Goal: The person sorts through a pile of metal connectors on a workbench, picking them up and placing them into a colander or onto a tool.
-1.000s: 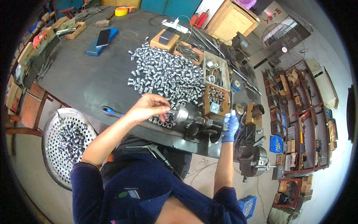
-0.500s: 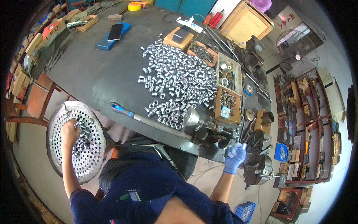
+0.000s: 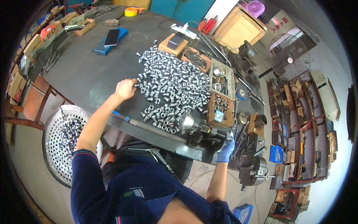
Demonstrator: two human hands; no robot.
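Observation:
My bare left hand (image 3: 126, 89) reaches over the dark bench to the left edge of a heap of shiny flanged metal bushings (image 3: 175, 80). Its fingers are closed on one bushing (image 3: 137, 86) at the heap's edge. My right hand (image 3: 225, 151), in a blue glove, is at the right end of a bench-mounted spindle device (image 3: 203, 130) with a bright metal cone (image 3: 187, 121). Those fingers look closed against its end, but what they hold is hidden. More bushings (image 3: 69, 140) lie in a round perforated metal basin (image 3: 54, 128) at left, below the bench top.
A blue-and-grey bar (image 3: 149, 127) lies along the bench's front edge. Right of the heap are a parts tray (image 3: 232, 89), a wooden box of small parts (image 3: 210, 115) and a vise (image 3: 253, 170). A phone (image 3: 112, 37) rests on a blue box farther back.
My left hand has moved from the basin up and right to the heap's left edge. My right hand has shifted slightly left and come against the spindle device's end.

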